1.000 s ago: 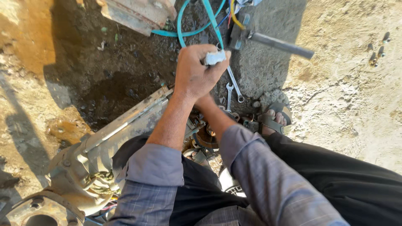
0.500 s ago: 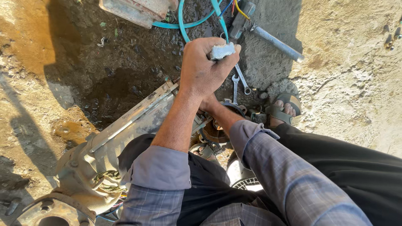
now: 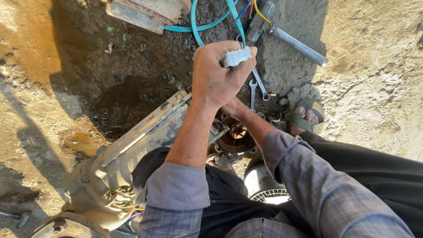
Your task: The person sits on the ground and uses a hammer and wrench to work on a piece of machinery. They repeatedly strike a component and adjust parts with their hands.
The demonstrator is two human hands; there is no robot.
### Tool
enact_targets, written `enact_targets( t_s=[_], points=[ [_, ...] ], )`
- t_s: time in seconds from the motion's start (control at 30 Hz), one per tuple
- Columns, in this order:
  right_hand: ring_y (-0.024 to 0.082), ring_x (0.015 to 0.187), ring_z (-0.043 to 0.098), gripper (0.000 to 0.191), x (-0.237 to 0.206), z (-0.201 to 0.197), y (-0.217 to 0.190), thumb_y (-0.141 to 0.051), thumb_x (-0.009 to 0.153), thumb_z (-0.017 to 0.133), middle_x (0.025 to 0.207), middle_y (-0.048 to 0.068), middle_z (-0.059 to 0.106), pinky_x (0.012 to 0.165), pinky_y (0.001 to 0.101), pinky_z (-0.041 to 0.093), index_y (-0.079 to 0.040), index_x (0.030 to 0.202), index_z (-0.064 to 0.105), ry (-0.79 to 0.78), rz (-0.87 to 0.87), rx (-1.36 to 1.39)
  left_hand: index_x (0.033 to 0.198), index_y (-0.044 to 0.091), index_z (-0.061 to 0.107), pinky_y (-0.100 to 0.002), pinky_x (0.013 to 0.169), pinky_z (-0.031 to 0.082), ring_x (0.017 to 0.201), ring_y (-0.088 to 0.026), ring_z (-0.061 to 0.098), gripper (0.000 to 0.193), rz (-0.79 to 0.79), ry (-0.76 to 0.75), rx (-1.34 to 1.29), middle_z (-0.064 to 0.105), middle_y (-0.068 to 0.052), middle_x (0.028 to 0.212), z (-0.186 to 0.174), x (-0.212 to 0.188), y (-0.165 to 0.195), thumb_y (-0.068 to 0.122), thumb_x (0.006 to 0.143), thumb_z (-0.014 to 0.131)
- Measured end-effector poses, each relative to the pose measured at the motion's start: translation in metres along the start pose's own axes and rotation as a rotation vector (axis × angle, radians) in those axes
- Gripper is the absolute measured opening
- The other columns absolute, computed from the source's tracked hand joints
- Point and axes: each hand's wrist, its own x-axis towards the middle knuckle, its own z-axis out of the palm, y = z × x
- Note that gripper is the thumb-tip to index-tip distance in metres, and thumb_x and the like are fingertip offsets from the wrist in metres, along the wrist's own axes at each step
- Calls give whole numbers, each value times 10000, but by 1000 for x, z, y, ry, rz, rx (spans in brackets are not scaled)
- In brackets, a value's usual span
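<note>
Since a second ago the left hand (image 3: pixel 216 75) has risen a little in view, fist still clenched around a pale grey block-shaped metal piece (image 3: pixel 237 56) raised above the work. Its fingers are curled tight, pinching that piece against the thumb. Beneath it the right hand (image 3: pixel 232 108) reaches down to the rusty round hub (image 3: pixel 235 134) at the end of the long dusty grey motor housing (image 3: pixel 132 145); its fingers are hidden behind the left wrist, so I cannot tell how they sit. It looks like a striking or driving step on the hub, and the next blow would need the lower hand steady and clear. Two silver open-ended spanners (image 3: pixel 257 88) lie on the oily ground just beyond
</note>
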Motion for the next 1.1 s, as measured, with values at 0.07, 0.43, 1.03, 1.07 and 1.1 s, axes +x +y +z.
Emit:
enact_targets(
  t_s=[0.07,0.43,1.03,1.07,1.1],
  points=[
    [316,1268,615,375,-7,-2,-6,-310,1096,415,1279,211,659,1077,439,503,-34,1240,625,-49,-128,-192,673,106,662,-289,468,355,516,-39,497,344,-21,11,-28,533,55,549,-1,1,1,282,952,758],
    [354,1390,492,406,-18,-9,-12,-274,1057,366,1407,214,568,1200,447,358,-62,1353,545,-113,-343,-386,679,63,669,-337,489,392,545,-66,504,322,-110,10,-38,564,-16,557,3,5,13,300,866,781],
    [300,1285,592,626,-7,-9,-12,-285,791,752,1398,149,641,1050,468,489,-55,1358,617,-145,239,105,817,105,767,-360,639,553,663,-214,728,357,-144,37,94,706,-65,649,7,7,-7,459,849,736],
    [315,1265,609,611,-7,-7,-11,-294,806,743,1384,165,666,1036,471,493,-45,1354,638,-121,323,102,811,108,772,-358,643,556,663,-208,726,354,-142,36,96,708,-61,645,7,7,-7,457,853,735],
    [328,1251,613,625,-6,-5,-12,-303,801,752,1370,185,662,1019,484,505,-35,1352,630,-141,282,165,806,107,772,-358,637,554,637,-202,725,356,-148,34,101,707,-63,634,8,8,-8,458,855,734]
  ],
)
